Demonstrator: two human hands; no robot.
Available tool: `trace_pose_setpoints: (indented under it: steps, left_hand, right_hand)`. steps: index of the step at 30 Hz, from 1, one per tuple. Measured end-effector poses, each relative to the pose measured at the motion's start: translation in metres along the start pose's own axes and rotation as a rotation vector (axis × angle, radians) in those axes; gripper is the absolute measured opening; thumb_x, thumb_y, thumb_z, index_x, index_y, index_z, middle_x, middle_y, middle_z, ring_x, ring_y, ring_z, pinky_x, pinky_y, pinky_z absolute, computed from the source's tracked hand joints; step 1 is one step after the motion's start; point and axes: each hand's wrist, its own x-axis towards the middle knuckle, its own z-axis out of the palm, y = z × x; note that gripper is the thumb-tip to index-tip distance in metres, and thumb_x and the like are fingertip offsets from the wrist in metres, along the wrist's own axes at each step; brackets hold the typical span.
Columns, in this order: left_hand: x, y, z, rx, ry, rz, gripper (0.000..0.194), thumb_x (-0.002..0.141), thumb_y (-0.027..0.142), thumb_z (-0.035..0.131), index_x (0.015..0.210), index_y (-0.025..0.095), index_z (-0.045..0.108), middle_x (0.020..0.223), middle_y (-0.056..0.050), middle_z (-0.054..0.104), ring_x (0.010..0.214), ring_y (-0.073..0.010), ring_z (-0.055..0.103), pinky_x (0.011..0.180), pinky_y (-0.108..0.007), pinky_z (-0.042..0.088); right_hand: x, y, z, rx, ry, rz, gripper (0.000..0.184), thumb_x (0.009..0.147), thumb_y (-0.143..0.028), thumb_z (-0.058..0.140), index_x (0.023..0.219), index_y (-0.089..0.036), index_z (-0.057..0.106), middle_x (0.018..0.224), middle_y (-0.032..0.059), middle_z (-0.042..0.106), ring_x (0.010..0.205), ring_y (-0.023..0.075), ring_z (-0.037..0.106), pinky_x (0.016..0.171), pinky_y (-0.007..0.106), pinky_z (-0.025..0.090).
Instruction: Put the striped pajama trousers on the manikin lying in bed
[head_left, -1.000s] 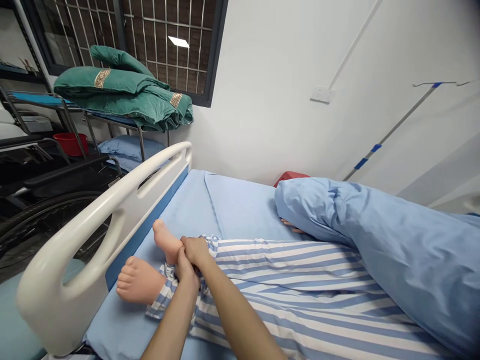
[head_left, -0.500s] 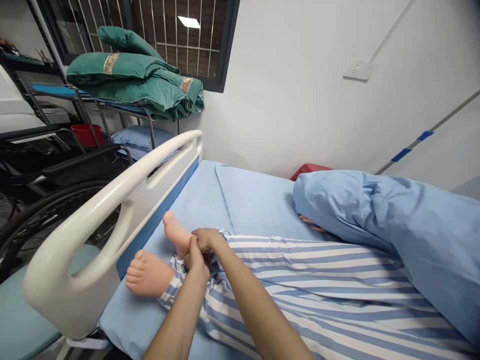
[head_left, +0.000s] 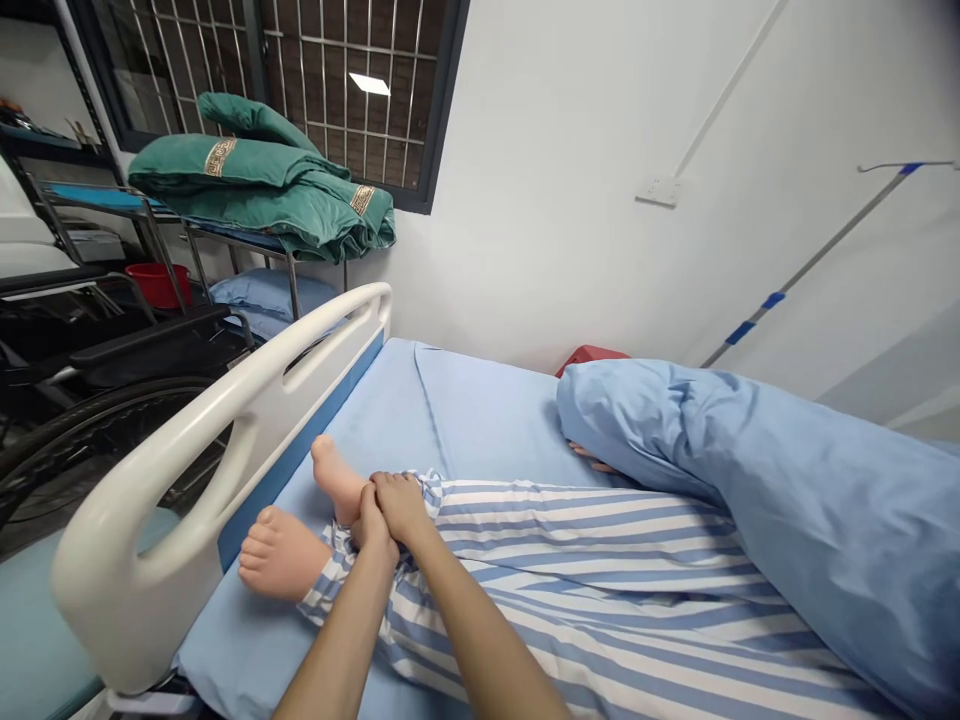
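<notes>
A mannequin [head_left: 645, 580] with smooth, pinkish feet lies on the bed in blue-and-white striped trousers. Its far foot [head_left: 335, 480] points up toward the footboard, and its near foot [head_left: 281, 555] rests beside it. My left hand [head_left: 373, 527] is closed around the far leg's ankle, thumb uppermost. Pressed against it, my right hand [head_left: 400, 505] wraps over the same ankle at the trouser cuff [head_left: 433, 490]. The undersides of both hands' fingers are hidden. Folded back over the upper body is a light blue quilt [head_left: 750, 450], with the mannequin's fingers [head_left: 592, 457] showing below its edge.
A white footboard [head_left: 247, 390] closes the bed's left end. Beyond it stand a black wheelchair [head_left: 150, 345], a red bucket [head_left: 159, 285] and a metal rack with green folded bedding [head_left: 262, 185]. A pole [head_left: 817, 255] leans near the wall at right.
My view has shifted, bringing the pole's hooked top into sight. My right hand's fingers now lie further over the ankle, close against my left hand. The feet look unmoved on the bed.
</notes>
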Motion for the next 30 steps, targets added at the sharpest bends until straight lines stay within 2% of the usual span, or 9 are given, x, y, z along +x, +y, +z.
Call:
trace_pose_setpoints:
  steps: [4, 9, 14, 20, 25, 27, 30]
  left_hand:
    - [-0.002, 0.002, 0.002, -0.020, 0.091, -0.073, 0.016, 0.071, 0.033, 0.052, 0.065, 0.019, 0.049, 0.070, -0.007, 0.062, 0.089, -0.0269, 0.063, 0.065, -0.041, 0.047]
    - [0.006, -0.006, 0.005, -0.080, 0.101, -0.100, 0.022, 0.066, 0.036, 0.059, 0.065, 0.015, 0.051, 0.073, -0.006, 0.063, 0.084, -0.0256, 0.064, 0.059, -0.033, 0.048]
    - [0.013, -0.013, 0.001, -0.062, 0.064, -0.159, 0.032, 0.061, 0.046, 0.063, 0.070, 0.017, 0.054, 0.071, -0.005, 0.062, 0.074, -0.0245, 0.064, 0.059, -0.033, 0.052]
    - [0.012, -0.016, 0.002, -0.021, 0.083, -0.151, 0.036, 0.062, 0.050, 0.060, 0.074, 0.016, 0.056, 0.070, -0.006, 0.062, 0.068, -0.0232, 0.064, 0.056, -0.033, 0.053]
    - [0.013, -0.019, 0.002, 0.042, 0.105, -0.135, 0.039, 0.063, 0.052, 0.060, 0.072, 0.014, 0.057, 0.068, -0.008, 0.062, 0.065, -0.0246, 0.064, 0.052, -0.033, 0.051]
    - [0.013, -0.020, 0.002, 0.040, 0.104, -0.123, 0.040, 0.064, 0.053, 0.059, 0.073, 0.014, 0.057, 0.069, -0.009, 0.062, 0.066, -0.0243, 0.064, 0.053, -0.033, 0.051]
    - [0.013, -0.021, 0.002, 0.012, 0.081, -0.114, 0.038, 0.066, 0.052, 0.058, 0.075, 0.015, 0.057, 0.073, -0.009, 0.063, 0.068, -0.0231, 0.064, 0.055, -0.032, 0.052]
  right_hand:
    - [0.000, -0.003, -0.002, 0.001, -0.027, 0.027, 0.025, 0.091, -0.016, 0.032, 0.105, -0.017, 0.053, 0.103, 0.0095, 0.064, 0.097, 0.0188, 0.058, 0.083, 0.033, 0.036]
    - [0.007, -0.003, -0.009, 0.040, -0.121, 0.059, 0.027, 0.088, -0.021, 0.036, 0.108, -0.020, 0.053, 0.103, 0.0080, 0.066, 0.096, 0.0209, 0.060, 0.082, 0.036, 0.038]
    - [0.020, 0.000, -0.015, 0.033, -0.271, 0.077, 0.028, 0.080, -0.025, 0.044, 0.106, -0.022, 0.056, 0.100, 0.0075, 0.068, 0.091, 0.0235, 0.064, 0.077, 0.037, 0.044]
    - [0.041, 0.009, -0.011, 0.063, -0.435, 0.033, 0.029, 0.070, -0.026, 0.055, 0.098, -0.024, 0.063, 0.099, 0.0073, 0.069, 0.089, 0.0248, 0.065, 0.067, 0.031, 0.048]
    - [0.057, 0.018, -0.006, 0.131, -0.598, -0.030, 0.039, 0.057, -0.024, 0.064, 0.096, -0.023, 0.065, 0.092, 0.0050, 0.071, 0.082, 0.0230, 0.066, 0.060, 0.025, 0.047]
    - [0.059, 0.019, -0.005, 0.160, -0.631, -0.034, 0.041, 0.056, -0.024, 0.065, 0.097, -0.023, 0.065, 0.092, 0.0043, 0.071, 0.081, 0.0224, 0.066, 0.060, 0.025, 0.047]
    - [0.057, 0.020, -0.005, 0.153, -0.599, -0.037, 0.038, 0.059, -0.025, 0.063, 0.097, -0.024, 0.065, 0.094, 0.0041, 0.070, 0.083, 0.0231, 0.065, 0.061, 0.026, 0.046]
